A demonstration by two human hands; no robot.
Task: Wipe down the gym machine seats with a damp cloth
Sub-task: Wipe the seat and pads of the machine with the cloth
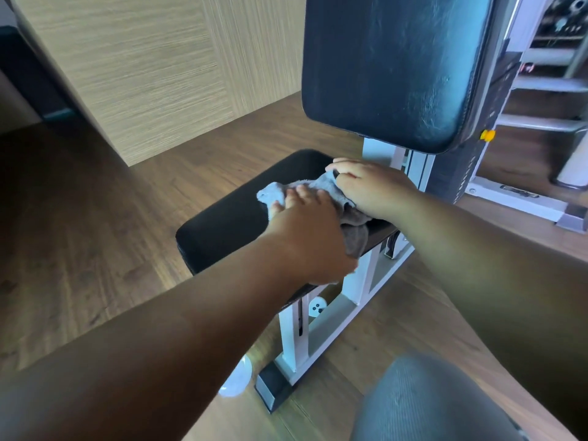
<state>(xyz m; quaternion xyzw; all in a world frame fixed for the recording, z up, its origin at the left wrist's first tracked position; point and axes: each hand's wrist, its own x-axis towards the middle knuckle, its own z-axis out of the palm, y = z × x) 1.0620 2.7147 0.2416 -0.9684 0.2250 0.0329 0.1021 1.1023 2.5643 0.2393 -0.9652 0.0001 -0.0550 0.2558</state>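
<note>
A black padded seat (232, 218) of a white-framed gym machine fills the middle of the head view. A crumpled grey cloth (273, 190) lies on the seat's far right part. My left hand (305, 230) lies on the cloth with its fingers spread and pressing down. My right hand (366, 186) rests on the cloth's far end, close to the seat's back edge, fingers bent over the fabric. Above the seat rises the black back pad (397, 65), shiny and scuffed.
The white frame (359, 281) stands on a brown wood floor, with a black foot cap (273, 389) near me. A light wood wall panel (159, 68) is at the left. More white machine rails (515, 198) lie at the right. A grey padded roller (426, 402) sits at bottom right.
</note>
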